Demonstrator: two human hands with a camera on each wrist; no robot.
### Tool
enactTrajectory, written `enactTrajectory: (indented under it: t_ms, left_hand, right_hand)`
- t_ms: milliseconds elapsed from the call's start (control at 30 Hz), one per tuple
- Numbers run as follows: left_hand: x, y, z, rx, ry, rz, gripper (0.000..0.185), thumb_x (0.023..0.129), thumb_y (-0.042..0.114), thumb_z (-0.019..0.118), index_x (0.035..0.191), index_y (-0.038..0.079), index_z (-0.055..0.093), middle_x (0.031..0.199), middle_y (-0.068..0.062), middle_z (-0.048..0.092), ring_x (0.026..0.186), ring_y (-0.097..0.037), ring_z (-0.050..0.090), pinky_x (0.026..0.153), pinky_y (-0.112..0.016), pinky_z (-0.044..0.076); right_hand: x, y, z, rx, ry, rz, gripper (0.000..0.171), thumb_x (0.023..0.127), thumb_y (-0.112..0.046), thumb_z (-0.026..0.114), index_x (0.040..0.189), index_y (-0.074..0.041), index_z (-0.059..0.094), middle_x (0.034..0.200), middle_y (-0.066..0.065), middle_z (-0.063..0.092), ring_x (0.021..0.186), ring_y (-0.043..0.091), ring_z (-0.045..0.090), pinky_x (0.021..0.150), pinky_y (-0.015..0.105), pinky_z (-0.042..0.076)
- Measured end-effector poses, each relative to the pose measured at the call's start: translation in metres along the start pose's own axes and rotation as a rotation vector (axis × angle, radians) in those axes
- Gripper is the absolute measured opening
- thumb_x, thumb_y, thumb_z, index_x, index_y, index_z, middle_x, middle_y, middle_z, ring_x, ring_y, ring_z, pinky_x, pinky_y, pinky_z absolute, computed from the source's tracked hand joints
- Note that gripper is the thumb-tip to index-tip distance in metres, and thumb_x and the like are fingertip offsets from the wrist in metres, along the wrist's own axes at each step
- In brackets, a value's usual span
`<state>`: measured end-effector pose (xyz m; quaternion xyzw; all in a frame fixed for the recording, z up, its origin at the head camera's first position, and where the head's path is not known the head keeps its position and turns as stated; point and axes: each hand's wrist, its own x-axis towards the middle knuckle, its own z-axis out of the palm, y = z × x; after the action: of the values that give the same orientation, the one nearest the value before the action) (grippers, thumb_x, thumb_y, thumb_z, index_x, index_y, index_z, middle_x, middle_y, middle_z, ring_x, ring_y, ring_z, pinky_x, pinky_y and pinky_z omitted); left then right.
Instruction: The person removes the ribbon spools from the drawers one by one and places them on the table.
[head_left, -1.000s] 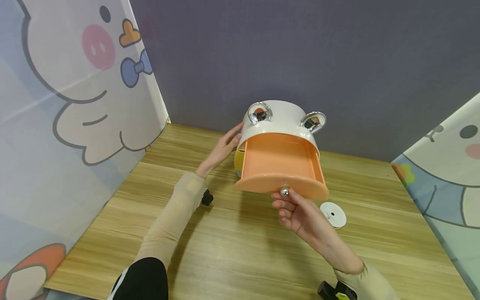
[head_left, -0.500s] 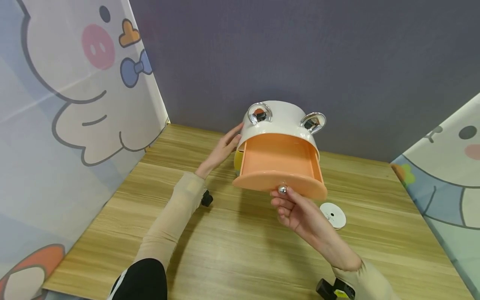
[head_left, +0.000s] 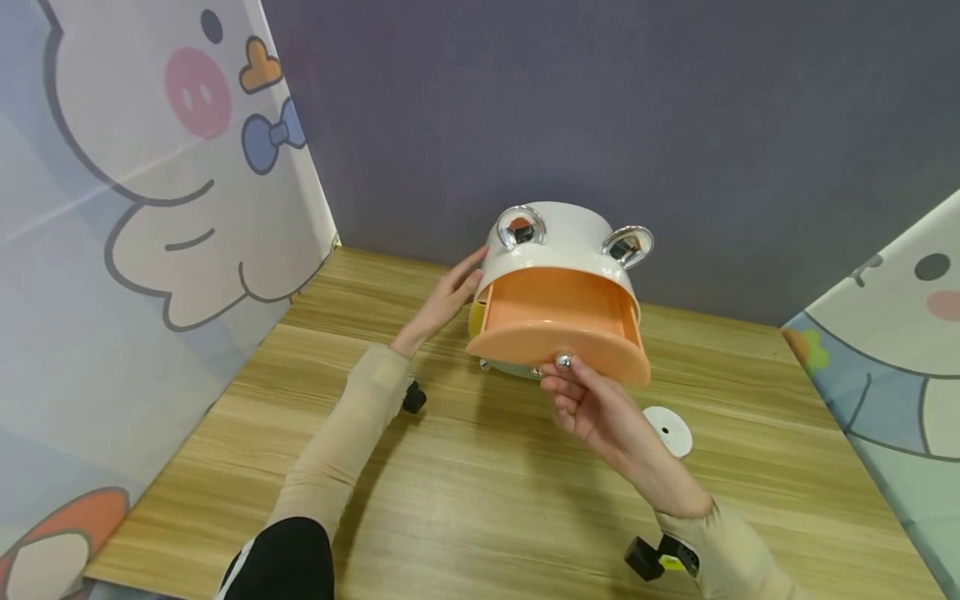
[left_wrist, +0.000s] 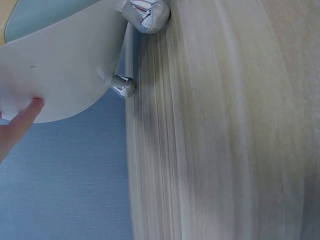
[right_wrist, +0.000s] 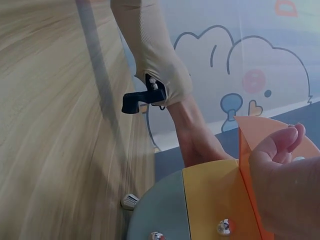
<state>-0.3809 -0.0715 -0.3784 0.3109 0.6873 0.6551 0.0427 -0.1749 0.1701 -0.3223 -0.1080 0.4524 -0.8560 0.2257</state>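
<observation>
A small white cabinet (head_left: 567,225) with two shiny silver ear-like rings stands at the back of the table. Its top orange drawer (head_left: 525,340) is partly pulled out, and the inside that shows is bare. My right hand (head_left: 603,417) pinches the drawer's round silver knob (head_left: 563,362) between thumb and fingers. On the cabinet's left side rests my left hand (head_left: 442,302), fingers extended; in the left wrist view a fingertip touches the white shell (left_wrist: 65,65). Below the orange drawer, the right wrist view shows a yellow drawer (right_wrist: 212,195) and a grey-green drawer (right_wrist: 162,205), both pushed in.
A white disc (head_left: 670,432) with a small dark centre hole lies on the wooden table (head_left: 450,500), right of the cabinet. Close behind the cabinet rises a dark grey panel (head_left: 675,125). Cartoon-printed panels (head_left: 150,250) flank both sides. Silver feet (right_wrist: 130,201) hold the cabinet off the tabletop.
The orange drawer has slid partway back into the cabinet, with my right hand following on its knob. A lower knob now shows beneath it. My left hand has stayed in place.
</observation>
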Motion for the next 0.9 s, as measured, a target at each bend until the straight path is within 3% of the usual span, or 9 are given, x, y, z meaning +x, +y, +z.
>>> enactTrajectory:
  t_ms: [333,533,900]
  left_hand:
    - [-0.002,-0.002,0.000,-0.025,-0.009,0.014,0.057,0.105,0.042,0.042,0.158,0.029,0.026,0.160,-0.012,0.035,0.133,-0.036,0.052,0.111,-0.046,0.048]
    - [-0.003,0.000,0.000,-0.027,-0.005,0.019,0.052,0.108,0.034,0.040,0.158,0.029,0.027,0.158,-0.013,0.038,0.134,-0.036,0.052,0.111,-0.046,0.048]
    - [-0.003,0.000,0.000,-0.027,-0.012,0.031,0.064,0.101,0.050,0.045,0.158,0.028,0.026,0.162,-0.011,0.032,0.136,-0.036,0.050,0.110,-0.046,0.049]
  right_hand:
    - [0.015,-0.006,-0.008,0.023,0.000,-0.052,0.039,0.110,-0.025,0.033,0.108,-0.012,0.071,0.100,-0.001,0.077,0.084,0.005,0.069,0.072,0.015,0.056]
    - [0.025,-0.010,-0.010,0.045,0.008,-0.067,0.041,0.110,-0.025,0.034,0.106,-0.010,0.072,0.099,0.000,0.078,0.082,0.006,0.070,0.072,0.016,0.057]
    - [0.040,-0.015,-0.015,0.003,0.066,-0.107,0.039,0.109,-0.027,0.036,0.104,-0.011,0.071,0.098,0.000,0.077,0.082,0.006,0.068,0.072,0.015,0.056]
